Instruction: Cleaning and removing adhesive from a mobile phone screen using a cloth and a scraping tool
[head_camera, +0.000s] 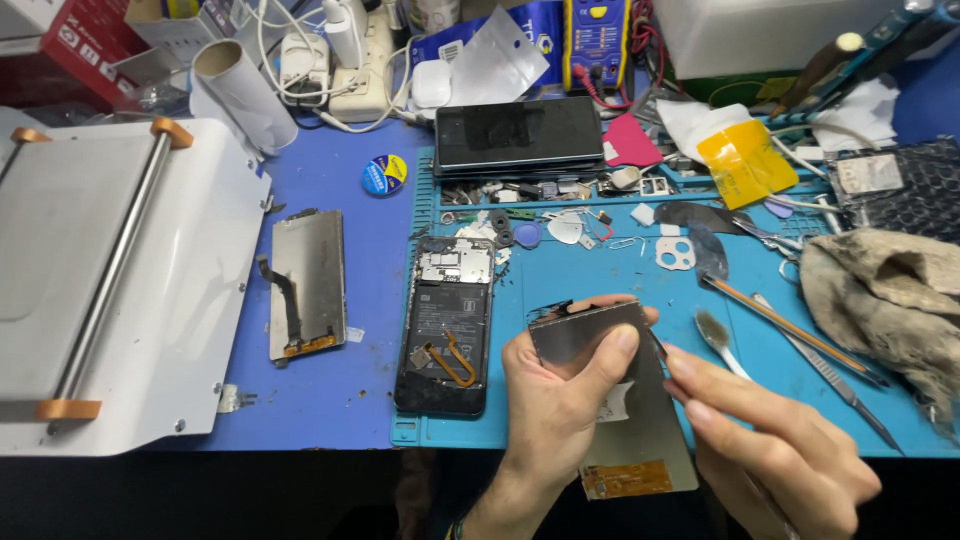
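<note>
A white machine (110, 290) with a steel bar fills the left of the blue counter (345, 400); beside it lies a bare metal screen frame (308, 283) with a dark flex cable. On the teal mat (600, 270) an opened phone (447, 325) lies flat, battery and orange cable showing. Just right of it, low and centre, the left hand (560, 410) holds a dark screen panel (625, 400) tilted above the mat's near edge, its grip clamped on the panel with the thumb pressed on its upper face. The right hand (780, 450) sits at the panel's right edge, fingers pinched together on a thin tool (656, 345) whose tip meets the panel near the thumb. A brush (720, 338), tweezers (830, 375) and a dirty rag (890, 295) lie further right
</note>
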